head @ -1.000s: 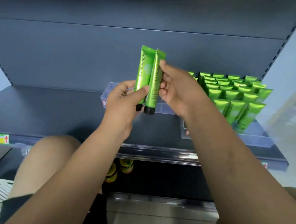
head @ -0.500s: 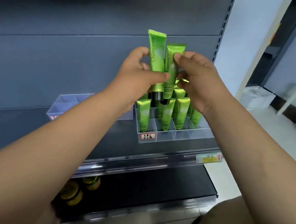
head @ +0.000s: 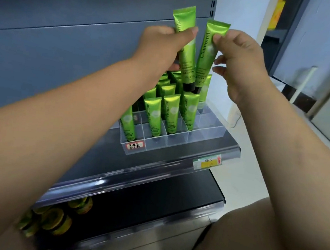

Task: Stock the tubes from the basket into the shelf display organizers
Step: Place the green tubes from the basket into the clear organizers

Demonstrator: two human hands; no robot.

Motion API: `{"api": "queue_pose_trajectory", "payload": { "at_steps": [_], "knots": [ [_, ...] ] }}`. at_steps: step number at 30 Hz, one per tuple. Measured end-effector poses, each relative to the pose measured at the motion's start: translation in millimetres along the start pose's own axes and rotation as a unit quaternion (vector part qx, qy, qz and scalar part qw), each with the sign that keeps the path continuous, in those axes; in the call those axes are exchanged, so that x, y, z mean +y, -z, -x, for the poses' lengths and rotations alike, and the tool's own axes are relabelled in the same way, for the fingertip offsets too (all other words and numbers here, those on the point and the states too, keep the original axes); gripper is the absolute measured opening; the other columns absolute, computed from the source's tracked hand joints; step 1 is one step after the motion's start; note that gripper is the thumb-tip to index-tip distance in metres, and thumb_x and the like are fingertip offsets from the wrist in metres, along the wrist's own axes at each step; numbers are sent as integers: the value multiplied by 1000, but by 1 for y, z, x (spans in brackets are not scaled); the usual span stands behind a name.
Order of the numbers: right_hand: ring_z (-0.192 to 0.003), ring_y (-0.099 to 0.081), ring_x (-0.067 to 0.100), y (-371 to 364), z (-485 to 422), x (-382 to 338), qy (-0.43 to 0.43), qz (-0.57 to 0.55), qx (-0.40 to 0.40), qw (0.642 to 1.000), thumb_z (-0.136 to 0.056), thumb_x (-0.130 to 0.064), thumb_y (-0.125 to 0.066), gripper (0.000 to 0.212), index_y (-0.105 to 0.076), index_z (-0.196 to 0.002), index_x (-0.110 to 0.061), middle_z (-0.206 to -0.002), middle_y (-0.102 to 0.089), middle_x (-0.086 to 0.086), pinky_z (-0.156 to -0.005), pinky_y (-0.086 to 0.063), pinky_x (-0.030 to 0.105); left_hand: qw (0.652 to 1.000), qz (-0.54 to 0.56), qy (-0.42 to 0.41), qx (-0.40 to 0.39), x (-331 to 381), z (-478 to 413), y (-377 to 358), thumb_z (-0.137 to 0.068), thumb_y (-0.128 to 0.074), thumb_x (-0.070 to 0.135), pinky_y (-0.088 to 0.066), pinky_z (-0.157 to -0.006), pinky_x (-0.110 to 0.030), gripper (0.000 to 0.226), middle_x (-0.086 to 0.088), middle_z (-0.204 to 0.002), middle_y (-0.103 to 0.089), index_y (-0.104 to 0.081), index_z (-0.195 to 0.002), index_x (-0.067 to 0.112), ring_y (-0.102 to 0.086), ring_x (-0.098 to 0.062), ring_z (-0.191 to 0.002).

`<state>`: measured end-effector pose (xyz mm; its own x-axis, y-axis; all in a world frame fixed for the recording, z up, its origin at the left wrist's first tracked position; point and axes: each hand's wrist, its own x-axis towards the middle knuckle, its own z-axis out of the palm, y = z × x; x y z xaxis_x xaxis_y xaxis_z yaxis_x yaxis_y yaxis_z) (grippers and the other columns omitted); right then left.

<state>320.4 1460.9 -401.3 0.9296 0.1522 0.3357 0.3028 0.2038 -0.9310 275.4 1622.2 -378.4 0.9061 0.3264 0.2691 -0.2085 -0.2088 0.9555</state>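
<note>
Tubes hang cap-down above the clear organizer (head: 205, 135), 2 of them. The left hand (head: 161, 43) wraps fingers and thumb around the upper half of the left tube (head: 187, 56). The right hand (head: 241, 57) pinches the right tube (head: 205, 62) near its crimped top between thumb and forefinger, with its other fingers spread loose. Both black caps hover just over the stocked tubes (head: 170, 113) that fill the organizer's rear and middle cells.

The likely trouble is in lowering 2 at once. A cap could catch on a divider or tip a standing neighbour, because the filled cells sit tight together. The right hand's light pinch could also let its tube swing or slip.

Open room lies in the organizer's front row and its right-hand column, where cells look empty. Just right of the organizer the shelf (head: 245, 141) ends. Just in front runs the price rail (head: 155, 172), so a dropped tube could roll off either edge.
</note>
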Motion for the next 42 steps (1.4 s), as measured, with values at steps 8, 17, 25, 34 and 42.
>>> {"api": "queue_pose_trajectory", "payload": {
  "at_steps": [8,17,25,34,42],
  "knots": [
    [-62,-52,14,30,-17,23,-6,47,66,997,-92,-19,-69,21,-51,-81,-15,-79,-60,1,-62,-47,27,998,-45,-38,-18,-5,-14,-20,-78,-85,24,-64,-72,-47,35,-20,-102,-73,-70,-100,1,-76,-30,-89],
    [-68,-52,17,43,-41,71,-16,132,36,991,-87,-16,-70,15,-56,-83,-13,-77,-59,9,-65,-43,28,995,-76,-54,-27,-11,-18,-49,-84,-82,23,-64,-67,-42,29,-13,-88,-69,-56,-72,20,-76,-31,-83],
    [-71,-54,17,55,-57,102,-23,98,41,994,-82,-15,-71,16,-61,-86,-3,-78,-56,11,-67,-48,35,993,-105,-52,-30,-21,-29,-57,-84,-82,24,-64,-68,-42,29,-9,-86,-66,-55,-72,18,-75,-32,-86],
    [-66,-57,10,53,-61,120,-15,121,4,992,-79,-5,-71,14,-74,-91,1,-76,-66,7,-66,-48,24,989,-142,-45,-13,-35,-41,-64,-78,-83,31,-63,-65,-39,33,-13,-89,-65,-63,-91,9,-73,-35,-90],
    [-53,-57,-5,65,-66,134,-16,181,-11,983,-88,6,-58,28,-76,-93,-15,-67,-67,-7,-56,-46,15,984,-171,-55,-23,-41,-39,-62,-83,-82,24,-54,-58,-27,22,-7,-88,-66,-68,-95,12,-63,-14,-72]
  ]
}}
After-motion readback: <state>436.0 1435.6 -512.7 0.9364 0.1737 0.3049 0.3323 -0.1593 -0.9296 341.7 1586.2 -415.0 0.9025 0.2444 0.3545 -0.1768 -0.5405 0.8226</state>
